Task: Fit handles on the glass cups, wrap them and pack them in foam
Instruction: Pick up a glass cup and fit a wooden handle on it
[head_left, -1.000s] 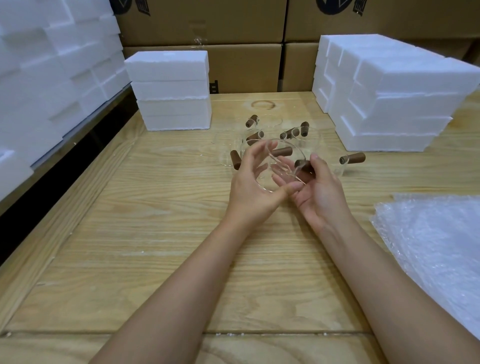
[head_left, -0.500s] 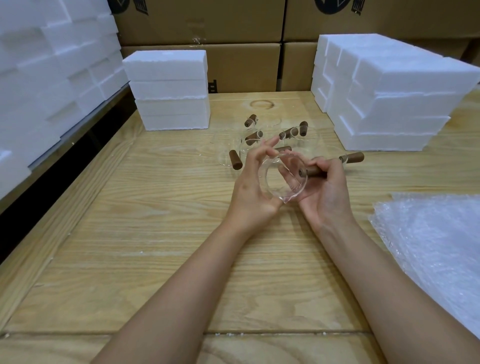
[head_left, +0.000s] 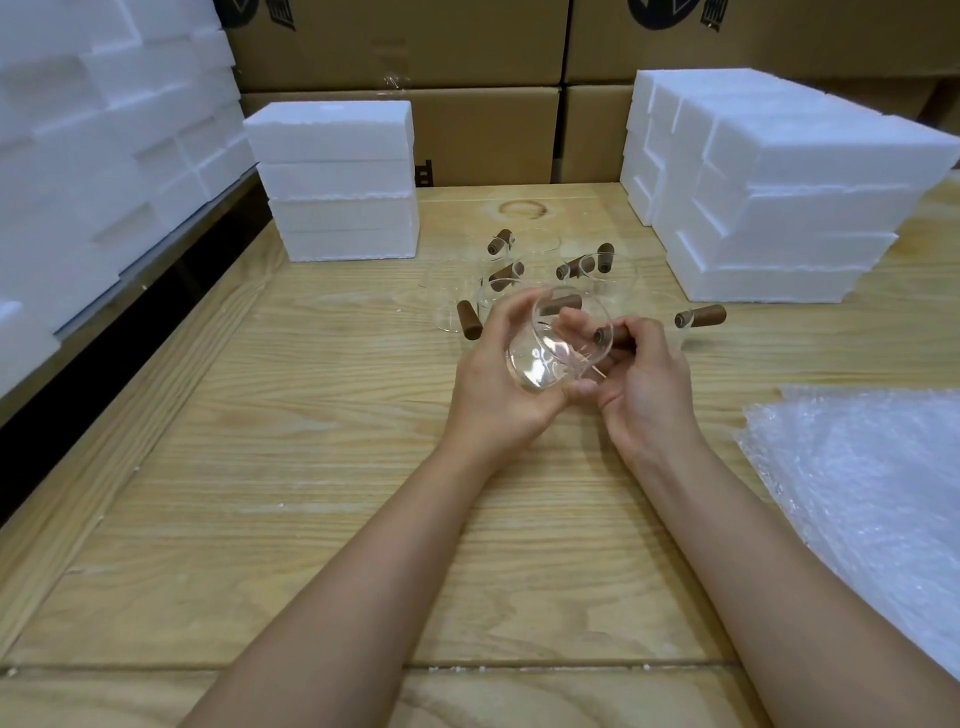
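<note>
My left hand (head_left: 498, 384) cradled a clear round glass cup (head_left: 558, 343) mid-tabletop, right hand (head_left: 644, 384) fingers closed on its brown wooden handle (head_left: 615, 335). Several handled cups (head_left: 519, 275) sat at 12 o'clock; nothing looked wrapped or foam-packed yet. Bubble wrap (head_left: 872, 499) waited at 3 o'clock on the pale wood tabletop (head_left: 311, 467), white foam blocks (head_left: 337, 176) and cardboard boxes (head_left: 405, 47) behind.

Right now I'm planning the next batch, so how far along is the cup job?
Early. Several glass cups on the table already carry brown handles. In hand: the left hand holds a clear cup tilted, while the right hand grips its handle. Left: no cup looks wrapped, the bubble wrap lies flat, and the foam blocks stay stacked.
</note>
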